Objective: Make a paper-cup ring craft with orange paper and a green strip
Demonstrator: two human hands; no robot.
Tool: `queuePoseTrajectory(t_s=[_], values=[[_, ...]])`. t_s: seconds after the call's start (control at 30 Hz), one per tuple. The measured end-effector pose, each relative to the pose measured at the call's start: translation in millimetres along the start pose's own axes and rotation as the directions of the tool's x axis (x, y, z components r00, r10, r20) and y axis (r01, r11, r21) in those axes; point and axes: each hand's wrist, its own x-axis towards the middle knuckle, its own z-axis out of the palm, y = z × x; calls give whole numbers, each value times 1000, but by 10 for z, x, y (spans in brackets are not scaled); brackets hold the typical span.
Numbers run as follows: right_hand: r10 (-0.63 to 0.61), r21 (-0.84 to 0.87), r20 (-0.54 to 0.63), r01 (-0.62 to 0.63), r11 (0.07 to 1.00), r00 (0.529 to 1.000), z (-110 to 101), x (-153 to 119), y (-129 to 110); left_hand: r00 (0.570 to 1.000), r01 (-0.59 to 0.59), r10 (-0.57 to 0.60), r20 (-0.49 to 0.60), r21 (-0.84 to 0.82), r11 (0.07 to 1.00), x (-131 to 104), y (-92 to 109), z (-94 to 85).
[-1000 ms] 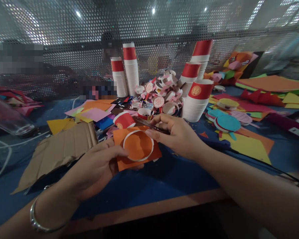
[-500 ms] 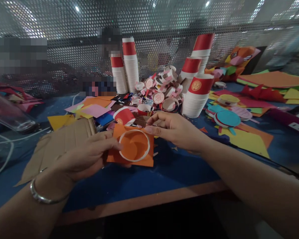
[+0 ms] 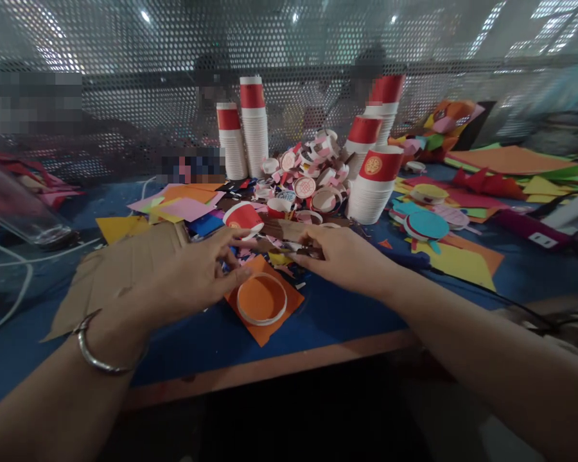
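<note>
Orange paper (image 3: pixel 262 334) w/ wht ring (image 3: pixel 262 322)

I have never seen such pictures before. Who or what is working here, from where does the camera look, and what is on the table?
There is no machine here: you see a person's two bare hands. One camera, worn on that person's head, looks forward and down, so all the pictures show roughly what the person faces. The right hand holds what looks like scissors, partly hidden. The left hand is by a piece of orange paper with a white ring on it; whether it touches the paper is unclear. On the blue table there are also brown cardboard, coloured paper such as a yellow sheet, stacked paper cups and a pile of small paper pieces.
</note>
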Motion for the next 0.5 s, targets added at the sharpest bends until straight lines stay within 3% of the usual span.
queuePoseTrajectory(t_s=[0.07,0.17,0.23,0.33,0.43,0.5], values=[[2,-103,5,-2,995,1000,2,-48,-67,987,-90,109,-116,157,983,-38,58,-33],[3,-199,-8,-4,980,1000,4,-165,-138,971,-109,186,-148,415,903,-98,142,-56],[-11,-236,-43,0,972,999,-2,-291,-137,982,-109,171,-83,491,864,-131,158,-46],[-98,-255,-187,48,966,977,-45,-541,-13,984,-178,154,90,465,867,-159,64,-16],[-125,-283,-322,31,959,938,-143,-788,251,956,-280,198,217,475,834,-160,-124,2],[-79,-317,-368,-45,947,926,-218,-902,464,941,-312,185,284,511,801,-154,-226,9]])
